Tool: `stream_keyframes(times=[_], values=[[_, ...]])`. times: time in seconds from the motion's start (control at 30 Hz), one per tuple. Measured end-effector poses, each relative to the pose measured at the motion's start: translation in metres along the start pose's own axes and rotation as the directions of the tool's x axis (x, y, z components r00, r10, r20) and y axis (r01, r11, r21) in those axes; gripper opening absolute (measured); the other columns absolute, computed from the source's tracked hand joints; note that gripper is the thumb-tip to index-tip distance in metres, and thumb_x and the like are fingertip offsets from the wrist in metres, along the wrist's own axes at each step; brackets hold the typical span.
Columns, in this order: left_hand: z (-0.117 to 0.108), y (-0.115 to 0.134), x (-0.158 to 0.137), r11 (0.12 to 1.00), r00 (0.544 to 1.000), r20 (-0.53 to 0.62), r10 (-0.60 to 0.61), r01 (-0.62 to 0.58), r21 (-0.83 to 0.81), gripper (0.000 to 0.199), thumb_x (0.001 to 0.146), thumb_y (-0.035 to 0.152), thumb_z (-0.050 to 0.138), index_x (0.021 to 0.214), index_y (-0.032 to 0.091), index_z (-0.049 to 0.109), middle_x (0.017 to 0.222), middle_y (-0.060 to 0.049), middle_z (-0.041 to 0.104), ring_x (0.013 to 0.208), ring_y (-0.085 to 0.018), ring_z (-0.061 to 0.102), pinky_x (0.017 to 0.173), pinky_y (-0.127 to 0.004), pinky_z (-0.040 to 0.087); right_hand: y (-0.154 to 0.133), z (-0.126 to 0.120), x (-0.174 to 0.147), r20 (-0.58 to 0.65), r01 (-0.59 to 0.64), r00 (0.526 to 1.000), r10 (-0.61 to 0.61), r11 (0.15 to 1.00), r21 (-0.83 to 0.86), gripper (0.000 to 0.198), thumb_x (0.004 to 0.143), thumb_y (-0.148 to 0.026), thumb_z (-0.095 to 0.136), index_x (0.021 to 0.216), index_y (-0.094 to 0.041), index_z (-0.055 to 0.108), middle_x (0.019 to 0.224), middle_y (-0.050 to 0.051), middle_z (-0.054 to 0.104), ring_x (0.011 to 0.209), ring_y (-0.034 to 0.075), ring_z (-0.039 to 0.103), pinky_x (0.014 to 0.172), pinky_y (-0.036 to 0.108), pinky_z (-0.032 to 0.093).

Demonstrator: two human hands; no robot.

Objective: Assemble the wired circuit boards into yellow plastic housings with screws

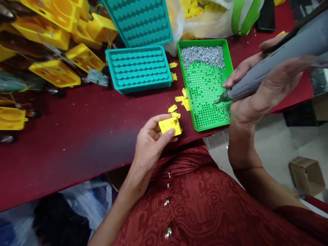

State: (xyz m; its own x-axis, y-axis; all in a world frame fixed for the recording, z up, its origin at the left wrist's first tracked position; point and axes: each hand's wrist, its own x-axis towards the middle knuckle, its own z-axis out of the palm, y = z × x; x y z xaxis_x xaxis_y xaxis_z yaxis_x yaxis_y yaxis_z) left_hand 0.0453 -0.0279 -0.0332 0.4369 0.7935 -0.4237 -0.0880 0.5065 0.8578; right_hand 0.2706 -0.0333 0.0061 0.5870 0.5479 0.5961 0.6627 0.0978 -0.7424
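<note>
Between the thumb and fingers of my left hand [152,138] is a small yellow plastic housing [167,125], held just above the table's front edge. My right hand [261,92] grips a grey electric screwdriver [258,73], its bit angled down and left over the green perforated tray [195,126]. Silver screws [205,56] are heaped at the far end of that tray, and more sit in its rows of holes. Whether the bit touches a screw I cannot tell. Several small yellow plastic pieces [183,99] lie between my left hand and the tray.
Two teal ridged trays [139,68] stand behind my left hand. Yellow housings with wires [56,73] crowd the left of the red-covered table [77,143]. A plastic bag of yellow parts [205,20] and a dark phone [266,17] are at the back. A cardboard box [307,176] sits on the floor, right.
</note>
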Motion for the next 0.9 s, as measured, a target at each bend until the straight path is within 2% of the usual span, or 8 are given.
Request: stream_keyframes(times=[0.07,0.13,0.23,0.33,0.53,0.6,0.73,0.9], values=[[0.0,0.001,0.0,1.0,1.0,-0.002,0.003,-0.003,0.008,0.046,0.076,0.039,0.098,0.113,0.024,0.075,0.111,-0.005,0.084,0.086,-0.017,0.079,0.066,-0.022,0.068,0.001,0.001,0.001,0.03,-0.038,0.999,0.042,0.994,-0.106,0.047,0.113,-0.049,-0.002,0.126,-0.022,0.035,0.081,0.003,0.046,0.062,0.014,0.052,0.061,0.028,0.047],[0.0,0.002,0.0,1.0,1.0,-0.005,0.004,-0.004,0.011,0.046,0.076,0.038,0.098,0.113,0.024,0.075,0.112,-0.005,0.084,0.087,-0.016,0.079,0.067,-0.022,0.068,0.002,-0.001,0.0,0.063,-0.068,0.995,0.083,0.974,-0.217,0.071,0.107,-0.065,-0.012,0.138,-0.022,0.036,0.085,0.006,0.051,0.064,0.016,0.057,0.063,0.03,0.049],[0.001,0.003,0.0,1.0,1.0,-0.005,0.006,-0.006,-0.002,0.045,0.075,0.036,0.098,0.112,0.023,0.076,0.113,-0.005,0.084,0.086,-0.015,0.079,0.066,-0.02,0.067,0.003,-0.004,-0.003,0.078,-0.047,0.995,0.06,0.985,-0.168,0.094,0.096,-0.09,0.0,0.145,-0.021,0.041,0.085,0.007,0.054,0.066,0.018,0.06,0.062,0.033,0.05],[0.002,0.005,0.0,1.0,1.0,-0.011,0.004,-0.004,-0.011,0.046,0.074,0.036,0.099,0.112,0.022,0.076,0.112,-0.005,0.085,0.085,-0.015,0.079,0.065,-0.019,0.067,0.006,-0.005,-0.004,0.072,0.004,0.997,-0.005,1.0,0.023,0.085,0.099,-0.093,0.02,0.137,-0.021,0.046,0.078,0.003,0.052,0.062,0.016,0.057,0.059,0.031,0.048],[0.004,0.008,0.0,1.0,1.0,-0.02,-0.022,0.022,-0.023,0.048,0.072,0.034,0.1,0.112,0.021,0.076,0.112,-0.005,0.085,0.084,-0.014,0.079,0.065,-0.017,0.066,0.01,0.004,-0.002,-0.04,0.093,0.996,-0.084,0.933,0.347,0.052,0.106,-0.075,0.049,0.115,-0.023,0.047,0.075,-0.005,0.046,0.054,0.01,0.049,0.049,0.026,0.039],[0.004,0.008,0.001,0.999,1.0,-0.016,-0.024,0.023,-0.04,0.048,0.072,0.034,0.101,0.111,0.021,0.076,0.111,-0.005,0.085,0.083,-0.013,0.079,0.065,-0.017,0.066,0.01,0.005,-0.001,-0.027,0.072,0.997,-0.067,0.953,0.294,0.058,0.104,-0.081,0.046,0.111,-0.024,0.044,0.073,-0.005,0.044,0.053,0.01,0.049,0.049,0.028,0.04],[0.004,0.008,0.0,0.999,0.999,-0.024,-0.032,0.031,-0.024,0.048,0.073,0.034,0.1,0.112,0.021,0.075,0.112,-0.005,0.085,0.085,-0.014,0.079,0.068,-0.019,0.066,0.009,0.004,-0.003,0.005,0.027,1.0,-0.028,0.99,0.137,0.074,0.1,-0.092,0.031,0.127,-0.023,0.04,0.072,-0.005,0.043,0.053,0.013,0.054,0.052,0.031,0.044],[0.005,0.011,-0.004,0.999,0.998,-0.035,-0.044,0.043,-0.033,0.046,0.077,0.036,0.097,0.115,0.021,0.075,0.114,-0.005,0.084,0.088,-0.015,0.079,0.072,-0.019,0.067,0.007,0.0,-0.007,-0.01,0.064,0.998,-0.063,0.982,0.177,0.062,0.108,-0.08,0.031,0.13,-0.024,0.041,0.074,-0.005,0.042,0.054,0.011,0.054,0.055,0.027,0.042]])
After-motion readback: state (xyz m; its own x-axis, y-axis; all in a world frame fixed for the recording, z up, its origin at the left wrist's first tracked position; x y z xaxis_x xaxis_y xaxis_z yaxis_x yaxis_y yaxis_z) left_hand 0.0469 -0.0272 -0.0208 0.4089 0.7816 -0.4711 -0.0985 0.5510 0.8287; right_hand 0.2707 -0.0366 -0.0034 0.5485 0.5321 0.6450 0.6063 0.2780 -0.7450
